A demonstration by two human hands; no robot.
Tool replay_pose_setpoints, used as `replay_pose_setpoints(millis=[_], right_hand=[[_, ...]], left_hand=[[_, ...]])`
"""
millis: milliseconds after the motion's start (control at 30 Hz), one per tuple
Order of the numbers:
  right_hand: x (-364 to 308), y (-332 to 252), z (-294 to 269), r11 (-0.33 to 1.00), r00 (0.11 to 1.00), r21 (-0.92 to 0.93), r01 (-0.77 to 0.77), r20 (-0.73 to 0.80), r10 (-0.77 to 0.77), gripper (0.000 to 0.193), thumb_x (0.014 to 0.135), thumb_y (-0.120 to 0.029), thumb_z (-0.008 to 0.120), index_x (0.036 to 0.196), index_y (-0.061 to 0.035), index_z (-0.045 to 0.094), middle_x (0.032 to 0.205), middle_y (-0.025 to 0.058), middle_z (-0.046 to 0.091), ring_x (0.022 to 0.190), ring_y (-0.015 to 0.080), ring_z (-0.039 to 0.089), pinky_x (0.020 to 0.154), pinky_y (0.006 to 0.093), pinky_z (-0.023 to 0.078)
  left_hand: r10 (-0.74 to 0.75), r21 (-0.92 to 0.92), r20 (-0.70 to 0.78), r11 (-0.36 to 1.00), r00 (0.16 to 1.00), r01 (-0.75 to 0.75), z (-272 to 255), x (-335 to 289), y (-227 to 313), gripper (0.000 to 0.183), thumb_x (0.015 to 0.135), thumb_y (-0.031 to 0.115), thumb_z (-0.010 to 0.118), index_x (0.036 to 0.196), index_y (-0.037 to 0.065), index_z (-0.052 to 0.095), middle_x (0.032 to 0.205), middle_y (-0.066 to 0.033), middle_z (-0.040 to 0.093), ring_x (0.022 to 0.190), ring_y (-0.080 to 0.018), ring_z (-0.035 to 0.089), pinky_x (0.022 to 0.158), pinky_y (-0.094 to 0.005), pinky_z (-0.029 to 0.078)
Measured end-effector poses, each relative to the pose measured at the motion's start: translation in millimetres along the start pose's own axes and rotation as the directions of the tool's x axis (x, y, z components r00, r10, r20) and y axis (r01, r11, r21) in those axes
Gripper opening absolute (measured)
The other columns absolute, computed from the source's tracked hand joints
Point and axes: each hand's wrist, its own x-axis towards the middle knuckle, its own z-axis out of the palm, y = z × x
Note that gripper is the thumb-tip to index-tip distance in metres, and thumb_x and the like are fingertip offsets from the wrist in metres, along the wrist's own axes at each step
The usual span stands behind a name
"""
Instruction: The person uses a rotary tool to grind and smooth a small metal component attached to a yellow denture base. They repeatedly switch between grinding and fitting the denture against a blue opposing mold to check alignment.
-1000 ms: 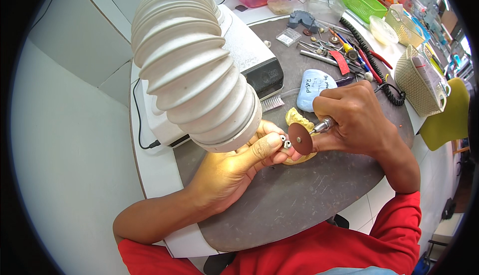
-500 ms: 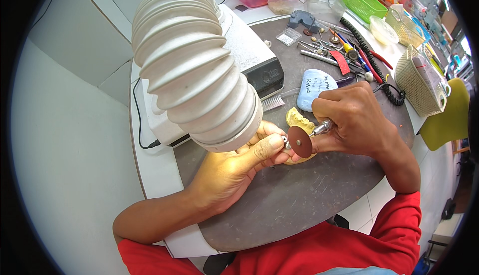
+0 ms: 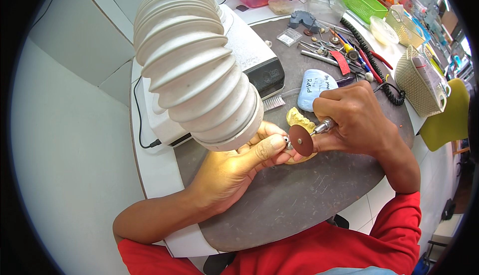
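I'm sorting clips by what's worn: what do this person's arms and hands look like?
The left hand and right hand are ungloved, the wrists bare. Plain red sleeves end around the elbows, leaving both forearms uncovered.

The single wide fisheye view looks steeply down from the person's head, facing forward over the counter (image 3: 279, 207), close above the hands (image 3: 355, 119), with straight edges bending toward its rim.

Just left of the brown disc (image 3: 304, 147), the left hand (image 3: 242, 161) pinches a metal piece (image 3: 288, 144); right of it, the right hand (image 3: 350, 118) grips the handpiece (image 3: 326, 125). Beyond the disc I see a cast (image 3: 298, 119).
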Motion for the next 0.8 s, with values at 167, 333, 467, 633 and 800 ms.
replay_pose_setpoints(millis=[167,333,467,633,800], right_hand=[[-0.7,-0.1,0.4,1.0,1.0,-0.02,0.004,0.002,-0.003,0.063,0.073,-0.066,0.069,0.059,-0.0067,0.056,0.051,0.0059,0.053,0.043,0.0245,0.053,0.043,0.0359,0.038],[0.0,0.7,0.9,1.0,1.0,0.003,0.005,0.001,-0.005,0.062,0.074,-0.066,0.069,0.06,-0.0068,0.056,0.051,0.0062,0.053,0.042,0.0248,0.053,0.043,0.0361,0.038],[-0.2,-0.4,-0.9,1.0,1.0,-0.006,0.006,0.011,-0.006,0.062,0.074,-0.066,0.069,0.06,-0.0068,0.056,0.051,0.0064,0.053,0.043,0.025,0.053,0.043,0.0363,0.038],[-1.2,1.9,2.4,1.0,1.0,0.01,0.006,-0.002,-0.006,0.062,0.074,-0.066,0.069,0.06,-0.0069,0.056,0.051,0.0062,0.053,0.043,0.025,0.053,0.043,0.0364,0.038],[-0.2,0.9,0.0,1.0,1.0,0.005,0.011,0.012,-0.011,0.062,0.074,-0.066,0.069,0.06,-0.007,0.056,0.051,0.0061,0.052,0.043,0.0251,0.053,0.042,0.0366,0.038]], left_hand=[[0.002,0.005,0.014,1.0,1.0,-0.002,0.3,0.0,0.7,0.014,0.097,0.016,0.062,0.107,0.007,0.058,0.1,-0.0041,0.063,0.09,-0.0116,0.059,0.085,-0.0275,0.047],[-0.005,0.014,0.004,1.0,1.0,0.005,0.6,-0.4,1.4,0.014,0.097,0.016,0.062,0.106,0.007,0.058,0.1,-0.0045,0.064,0.089,-0.0114,0.059,0.084,-0.0273,0.047],[0.004,0.013,0.017,1.0,1.0,-0.004,0.0,0.4,0.3,0.014,0.097,0.017,0.062,0.105,0.007,0.058,0.1,-0.0046,0.064,0.09,-0.0116,0.059,0.084,-0.0272,0.047],[-0.007,0.022,0.006,1.0,1.0,0.007,2.7,-0.2,2.3,0.013,0.097,0.017,0.062,0.105,0.007,0.058,0.101,-0.0049,0.064,0.089,-0.0115,0.058,0.084,-0.0275,0.047],[0.001,0.024,0.007,1.0,1.0,-0.001,-0.4,-0.1,-0.4,0.013,0.097,0.016,0.062,0.105,0.006,0.059,0.1,-0.005,0.064,0.089,-0.0115,0.058,0.084,-0.0275,0.047]])
